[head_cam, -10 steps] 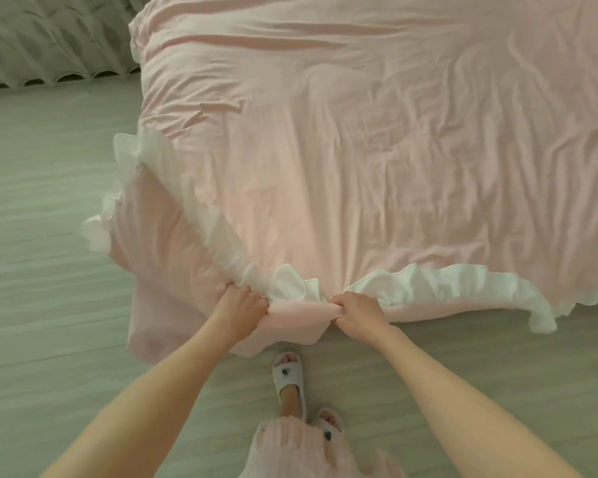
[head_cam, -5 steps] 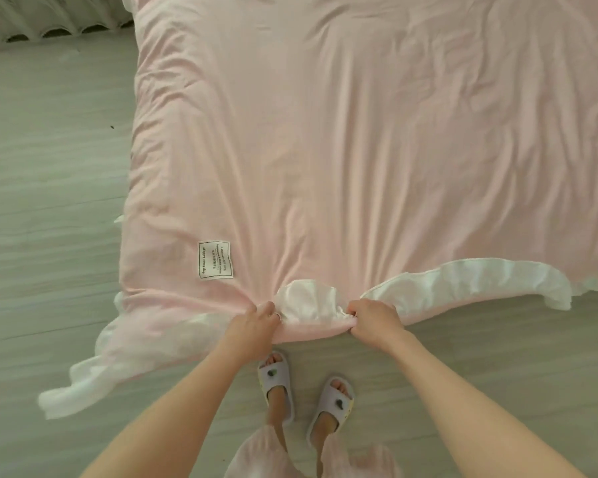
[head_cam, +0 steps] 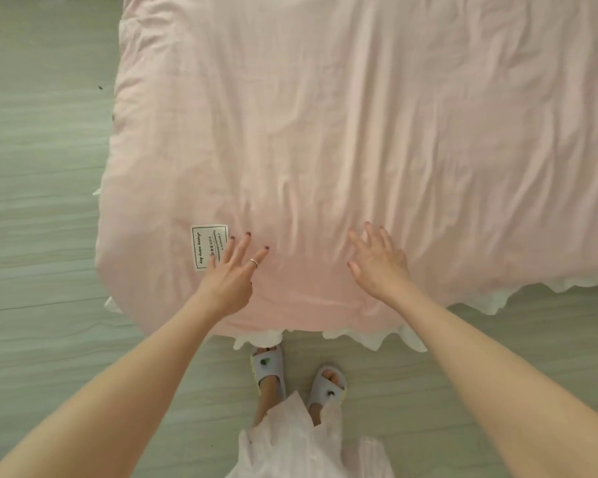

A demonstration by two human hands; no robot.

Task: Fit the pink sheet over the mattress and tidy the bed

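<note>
While we stand at bed edge, left hand (head_cam: 230, 277) and right hand (head_cam: 377, 265) rest flat on pink sheet (head_cam: 325, 132), grip wide, holding nothing; left fingertips (head_cam: 232, 240) touch white label (head_cam: 208, 244).

We see a pale pink sheet (head_cam: 325, 132) edged with a white ruffle (head_cam: 370, 339), a white label (head_cam: 208, 246) printed in black, grey-green streaked floor (head_cam: 38, 201), lilac slippers (head_cam: 270, 370), and dark red nails on our left hand (head_cam: 232, 274).

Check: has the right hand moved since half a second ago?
Yes. The right hand left the white ruffle and now lies further up the pink sheet, fingers spread.
</note>
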